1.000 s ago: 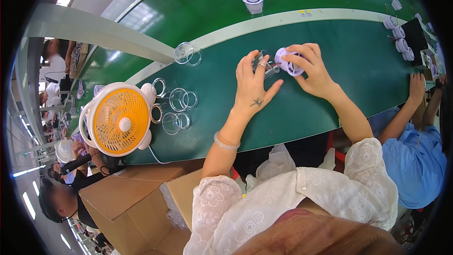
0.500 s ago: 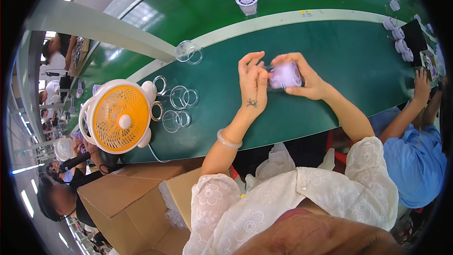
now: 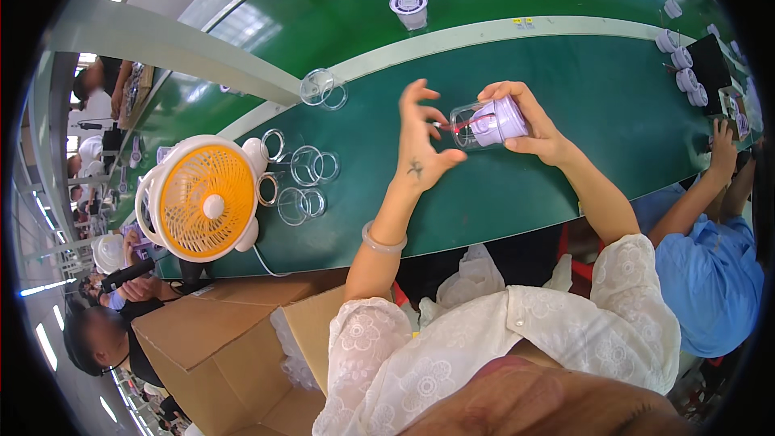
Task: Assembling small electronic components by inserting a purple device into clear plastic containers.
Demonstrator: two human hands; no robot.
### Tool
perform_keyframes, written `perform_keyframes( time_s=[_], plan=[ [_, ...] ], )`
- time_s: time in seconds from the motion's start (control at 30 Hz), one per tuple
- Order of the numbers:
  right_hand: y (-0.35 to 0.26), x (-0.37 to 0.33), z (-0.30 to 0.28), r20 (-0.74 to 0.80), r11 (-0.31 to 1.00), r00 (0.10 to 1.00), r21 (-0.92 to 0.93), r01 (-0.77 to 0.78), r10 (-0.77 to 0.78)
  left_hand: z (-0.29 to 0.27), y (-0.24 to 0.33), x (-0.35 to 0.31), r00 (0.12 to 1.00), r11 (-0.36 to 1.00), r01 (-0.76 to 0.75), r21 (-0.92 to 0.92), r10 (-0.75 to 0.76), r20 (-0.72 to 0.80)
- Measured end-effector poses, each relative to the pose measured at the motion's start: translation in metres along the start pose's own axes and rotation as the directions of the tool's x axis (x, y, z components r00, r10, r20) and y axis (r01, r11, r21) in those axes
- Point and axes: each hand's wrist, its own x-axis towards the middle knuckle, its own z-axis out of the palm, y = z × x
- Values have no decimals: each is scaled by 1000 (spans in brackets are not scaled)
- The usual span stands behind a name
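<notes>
Right of the fan (image 3: 211, 208), yellow labels (image 3: 524, 22) look illegible; our right hand (image 3: 539, 127) grips a lilac unit (image 3: 508, 119) partly inside a clear cup (image 3: 462, 115), our left hand (image 3: 419, 144) loosely spread beside it. The box (image 3: 226, 371) below the fan holds clear plastic (image 3: 295, 367).

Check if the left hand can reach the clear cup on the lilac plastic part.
Likely yes: the left hand is open beside the clear cup; the right hand holds the lilac plastic part, leaving the cup's end exposed.
</notes>
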Motion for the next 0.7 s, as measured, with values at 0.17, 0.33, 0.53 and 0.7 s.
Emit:
perform_keyframes(
  time_s=[0.17, 0.33, 0.53, 0.7],
  plan=[
    [5, -4, -2, 101, 965, 980, -181, 188, -172, 13, -2, -4, 923, 981, 151, 119, -183, 339],
    [9, 1, 4, -71, 959, 982, -237, 154, -175, 22, 11, -6, 897, 966, 111, 234, -199, 396],
    [12, 2, 15, -265, 986, 951, 91, -138, 157, 31, 16, -10, 919, 924, 51, 378, -192, 345],
    [15, -2, 15, -245, 992, 962, 50, -112, 121, 34, 8, -15, 950, 825, -206, 527, 41, 308]
  ],
)
